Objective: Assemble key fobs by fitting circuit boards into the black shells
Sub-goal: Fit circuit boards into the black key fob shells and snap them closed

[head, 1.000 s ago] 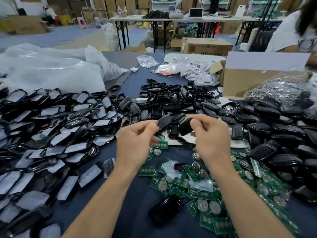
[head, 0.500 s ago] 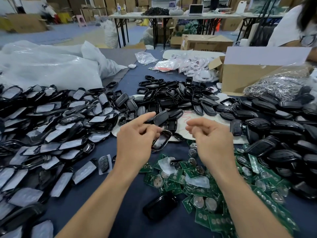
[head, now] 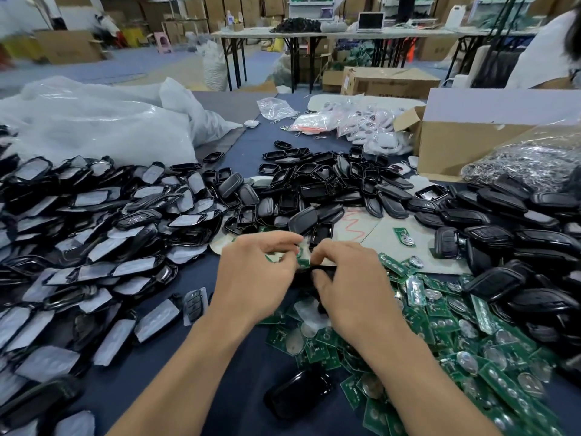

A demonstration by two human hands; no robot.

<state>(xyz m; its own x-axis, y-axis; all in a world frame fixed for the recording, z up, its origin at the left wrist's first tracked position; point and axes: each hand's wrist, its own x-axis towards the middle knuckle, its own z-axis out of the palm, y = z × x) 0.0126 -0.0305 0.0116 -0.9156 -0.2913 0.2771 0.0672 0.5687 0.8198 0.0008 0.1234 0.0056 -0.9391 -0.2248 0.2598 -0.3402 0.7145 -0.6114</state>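
Both hands meet at mid-tabletop (head: 235,372). Left hand (head: 254,278), fingers curled, grips a black shell (head: 314,273). Right hand (head: 352,287) pinches a green circuit board (head: 303,262) at the shell's far edge; blur hides the exact contact.

Open room: bare blue cloth between the forearms, around a lone shell (head: 298,394), plus a narrow strip running far between the piles. Film-faced shells (head: 78,231) crowd the left edge, loose shells (head: 314,184) sit far centre, more shells (head: 518,231) are heaped right, spare boards (head: 456,335) near right.

Containers: cardboard box (head: 456,143) far right, flap open, contents unseen. Clear bag (head: 528,158) beside it holds metal rings. White sacks (head: 94,127) far left, contents hidden
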